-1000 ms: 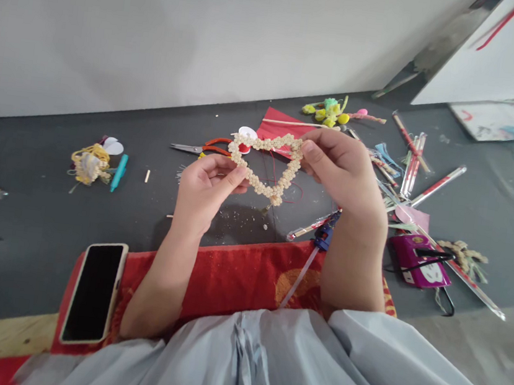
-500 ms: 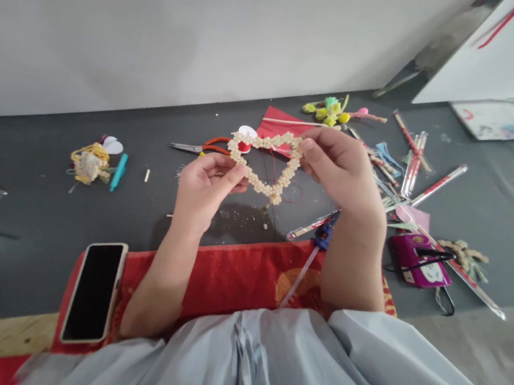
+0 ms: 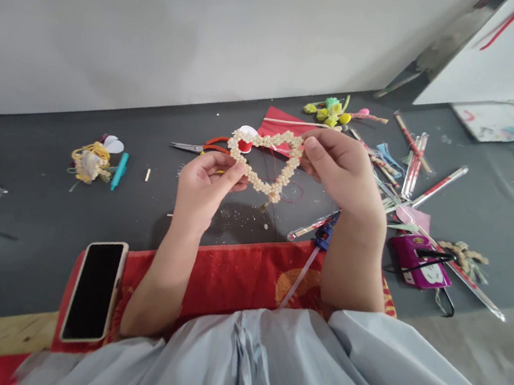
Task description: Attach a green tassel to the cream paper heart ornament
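Note:
Both hands hold up a cream beaded heart frame [image 3: 282,177] above the dark grey floor. My left hand [image 3: 203,192] pinches its left side with thumb and fingers. My right hand [image 3: 341,171] is closed on its upper right lobe. A thin red thread hangs inside the heart. A red thread spool [image 3: 246,139] and orange-handled scissors [image 3: 206,146] lie just behind the heart. A blue glue gun [image 3: 321,238] lies under my right wrist.
A phone [image 3: 93,291] rests on a red cloth [image 3: 228,276] over my lap. Clear tubes [image 3: 440,184], a purple device [image 3: 420,259] and yellow-green pompoms [image 3: 330,111] lie scattered at right. A yellow cord bundle [image 3: 88,163] and a teal pen [image 3: 119,172] lie at left.
The heart frame has shifted very slightly in my hands; otherwise nothing has moved.

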A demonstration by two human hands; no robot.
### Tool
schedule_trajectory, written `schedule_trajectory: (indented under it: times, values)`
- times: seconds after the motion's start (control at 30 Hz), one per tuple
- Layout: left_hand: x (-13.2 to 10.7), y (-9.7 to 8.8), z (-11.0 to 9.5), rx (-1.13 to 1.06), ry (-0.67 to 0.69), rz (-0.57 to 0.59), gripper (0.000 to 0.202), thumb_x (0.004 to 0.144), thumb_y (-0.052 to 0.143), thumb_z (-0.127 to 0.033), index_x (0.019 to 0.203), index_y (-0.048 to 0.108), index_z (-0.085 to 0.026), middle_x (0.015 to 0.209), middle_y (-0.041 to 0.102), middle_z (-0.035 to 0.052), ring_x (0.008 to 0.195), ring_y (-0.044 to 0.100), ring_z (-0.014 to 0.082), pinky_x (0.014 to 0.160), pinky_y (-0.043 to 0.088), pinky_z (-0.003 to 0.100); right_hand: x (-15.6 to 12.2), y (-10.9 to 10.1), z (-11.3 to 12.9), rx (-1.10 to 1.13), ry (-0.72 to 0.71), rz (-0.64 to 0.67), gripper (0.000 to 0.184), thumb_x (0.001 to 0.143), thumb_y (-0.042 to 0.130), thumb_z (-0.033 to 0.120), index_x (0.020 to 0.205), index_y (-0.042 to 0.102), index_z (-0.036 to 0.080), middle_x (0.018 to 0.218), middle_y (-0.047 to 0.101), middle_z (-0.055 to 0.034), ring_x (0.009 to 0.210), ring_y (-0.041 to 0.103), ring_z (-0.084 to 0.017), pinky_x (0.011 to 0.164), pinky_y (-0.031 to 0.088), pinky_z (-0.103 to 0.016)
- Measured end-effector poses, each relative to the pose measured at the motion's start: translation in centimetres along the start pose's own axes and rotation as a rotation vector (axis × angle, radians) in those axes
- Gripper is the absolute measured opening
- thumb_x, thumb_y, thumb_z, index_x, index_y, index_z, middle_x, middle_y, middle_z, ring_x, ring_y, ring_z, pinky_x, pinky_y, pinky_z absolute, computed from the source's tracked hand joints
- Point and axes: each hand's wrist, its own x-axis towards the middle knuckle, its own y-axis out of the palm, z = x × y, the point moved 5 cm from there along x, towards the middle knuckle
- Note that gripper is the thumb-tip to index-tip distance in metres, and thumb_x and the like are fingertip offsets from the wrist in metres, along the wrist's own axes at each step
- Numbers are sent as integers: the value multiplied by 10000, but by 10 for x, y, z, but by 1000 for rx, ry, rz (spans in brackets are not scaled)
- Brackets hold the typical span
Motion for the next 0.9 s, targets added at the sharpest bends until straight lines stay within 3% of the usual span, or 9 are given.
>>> schedule_trajectory:
  times: [0.33,0.5,0.63,0.9]
  values:
    - [1,0,3,13,23,16,490,568,936,-584,727,663,-210,677,702,-11,598,698,123,617,640,250,-6,-9,15,-131,-44,-168,311,991,568,512,981,677,220,656,446,12,580,356,-96,548,298,-280]
    - [1,3,8,75,-3,43,516,564,930,-603,758,669,-202,688,708,1,631,708,149,633,635,273,-2,6,44,-348,-225,-28,132,937,657,334,977,744,244,751,537,-23,673,454,-121,660,382,-309]
    - [0,7,9,120,-13,91,482,605,918,-572,789,682,-194,725,730,16,644,716,160,651,637,283,7,22,56,-511,-280,76,143,904,660,223,985,772,258,853,568,-33,737,496,-117,675,347,-289]
    - [-5,10,4,204,25,120,355,687,869,-490,760,684,-196,710,739,20,655,724,168,656,610,272,20,31,53,-602,-280,199,117,915,631,262,836,713,233,851,572,-42,700,428,-114,602,256,-296]
